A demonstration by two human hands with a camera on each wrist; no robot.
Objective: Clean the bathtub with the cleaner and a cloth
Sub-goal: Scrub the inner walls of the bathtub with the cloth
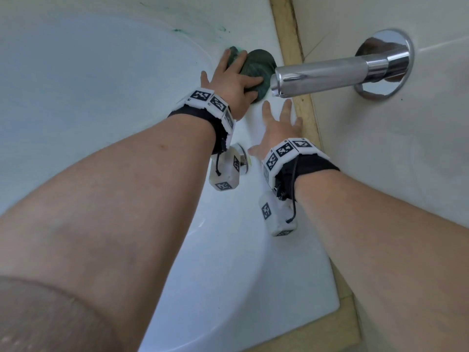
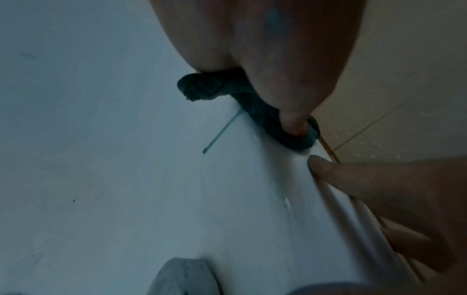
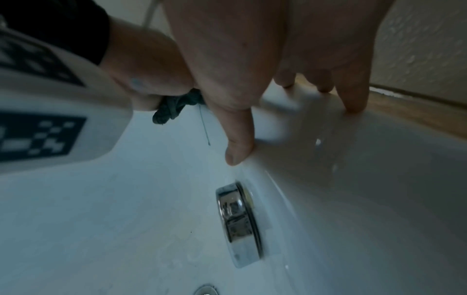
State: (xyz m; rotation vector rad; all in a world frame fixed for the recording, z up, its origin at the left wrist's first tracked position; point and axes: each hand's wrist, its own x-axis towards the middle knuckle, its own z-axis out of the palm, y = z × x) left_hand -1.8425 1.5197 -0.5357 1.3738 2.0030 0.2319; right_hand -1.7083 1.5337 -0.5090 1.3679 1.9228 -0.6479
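Observation:
A bunched dark green cloth (image 1: 258, 64) (image 2: 215, 89) (image 3: 171, 107) lies on the white bathtub's (image 1: 253, 237) rim, just under the spout. My left hand (image 1: 233, 77) (image 2: 265, 59) presses down on it with spread, nearly straight fingers and the thumb held out to the side. My right hand (image 1: 276, 125) (image 3: 290, 69) rests flat on the rim beside the cloth, fingers splayed, fingertips touching the enamel near the wall joint. It holds nothing. Greenish cleaner smears (image 1: 177, 30) mark the far rim, and one thin green drip (image 2: 220, 133) runs down the tub wall. No cleaner bottle is in view.
A chrome spout (image 1: 330, 72) juts from the tiled wall right over the cloth. A round chrome overflow cap (image 1: 243, 158) (image 3: 237, 223) sits on the tub wall below my wrists. A yellowed sealant strip (image 1: 304, 110) runs along the wall. The tub basin (image 1: 88, 97) opens to the left.

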